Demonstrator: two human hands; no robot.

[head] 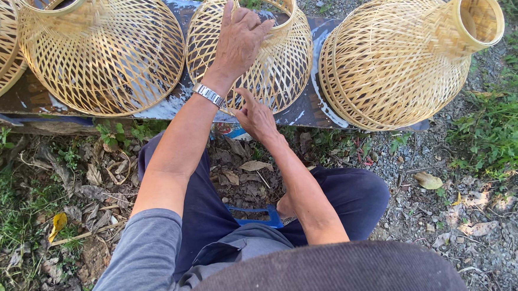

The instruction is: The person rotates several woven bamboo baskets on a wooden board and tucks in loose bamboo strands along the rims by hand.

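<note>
- Grey long-sleeved shirt [147, 252], its sleeve pushed up the left arm
- Dark navy trousers [208, 214]
- Silver metal link wristwatch [208, 94] on the left wrist
- Bare forearms

Middle basket [281, 64] hemmed by left basket [110, 55], right basket [393, 64]; narrow gaps.

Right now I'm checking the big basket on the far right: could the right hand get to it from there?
Probably yes: the right hand is at the middle basket's lower edge, and nothing stands between it and the right basket.
</note>
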